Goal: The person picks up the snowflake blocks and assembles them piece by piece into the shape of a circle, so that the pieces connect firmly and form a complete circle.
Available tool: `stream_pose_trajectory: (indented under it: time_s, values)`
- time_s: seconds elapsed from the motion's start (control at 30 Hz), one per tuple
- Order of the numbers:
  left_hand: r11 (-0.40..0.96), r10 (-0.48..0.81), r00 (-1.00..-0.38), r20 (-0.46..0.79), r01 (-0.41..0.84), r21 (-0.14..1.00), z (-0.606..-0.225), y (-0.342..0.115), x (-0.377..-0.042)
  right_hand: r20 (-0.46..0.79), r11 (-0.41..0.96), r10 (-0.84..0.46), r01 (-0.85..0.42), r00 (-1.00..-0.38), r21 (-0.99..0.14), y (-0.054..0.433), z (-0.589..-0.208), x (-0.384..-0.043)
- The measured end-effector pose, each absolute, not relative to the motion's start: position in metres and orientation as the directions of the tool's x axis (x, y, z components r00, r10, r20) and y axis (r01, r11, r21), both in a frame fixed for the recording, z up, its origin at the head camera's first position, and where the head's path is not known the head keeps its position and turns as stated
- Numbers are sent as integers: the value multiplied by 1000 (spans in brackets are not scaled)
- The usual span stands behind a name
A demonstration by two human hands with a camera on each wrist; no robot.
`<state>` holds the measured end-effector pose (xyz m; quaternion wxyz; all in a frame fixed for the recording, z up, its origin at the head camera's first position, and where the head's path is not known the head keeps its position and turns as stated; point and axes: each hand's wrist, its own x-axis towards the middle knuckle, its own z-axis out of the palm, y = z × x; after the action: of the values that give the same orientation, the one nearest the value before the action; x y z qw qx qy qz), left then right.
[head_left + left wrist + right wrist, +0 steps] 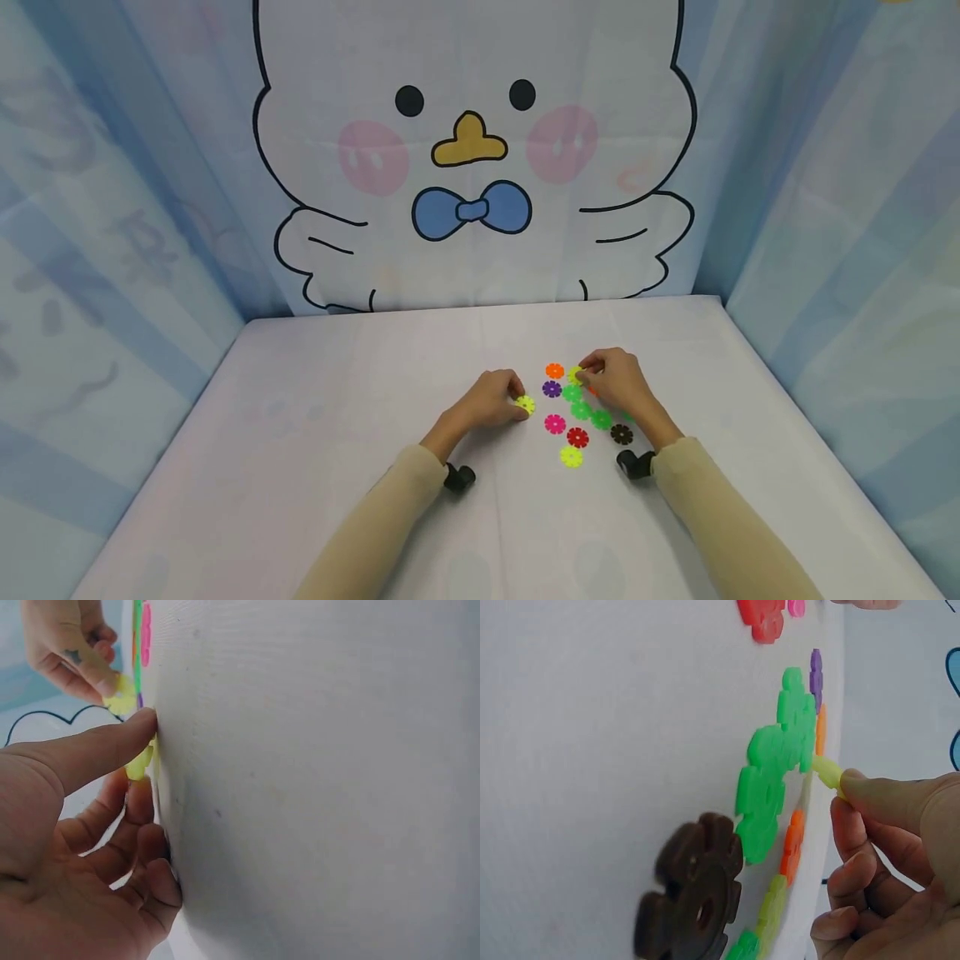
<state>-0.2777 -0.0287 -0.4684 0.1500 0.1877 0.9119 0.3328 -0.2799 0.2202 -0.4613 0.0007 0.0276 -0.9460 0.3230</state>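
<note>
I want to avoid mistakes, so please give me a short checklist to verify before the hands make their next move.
1. Left hand pinches left yellow disc: ok, between thumb and fingers.
2. Right hand pinches right yellow disc: ok.
3. Held discs apart from each other: ok, a gap shows in the head view.
4. Right yellow disc joined to green discs: cannot tell, the contact is unclear.
5. Brown disc untouched by hands: ok, it lies on the table.

Diffuse light; soft shadows on table; wrist views dimmer.
</note>
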Motion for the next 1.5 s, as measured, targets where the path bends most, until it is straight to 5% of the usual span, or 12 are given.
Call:
stream_pose_trajectory:
  time_s: [0.23, 0.9, 1.5]
  values:
    - [633, 443, -889, -116, 218, 743, -464, -56, -282, 1, 745, -63, -48, -998, -665, 209, -461, -276]
    - [654, 414, -910, -24, 279, 703, -463, -94, -263, -175, 515, -244, 26, -954, -857, 160, -457, -261]
    - [605, 402, -915, 28, 288, 742, -470, -100, -257, -174, 465, -268, 31, -948, -885, 134, -468, -260]
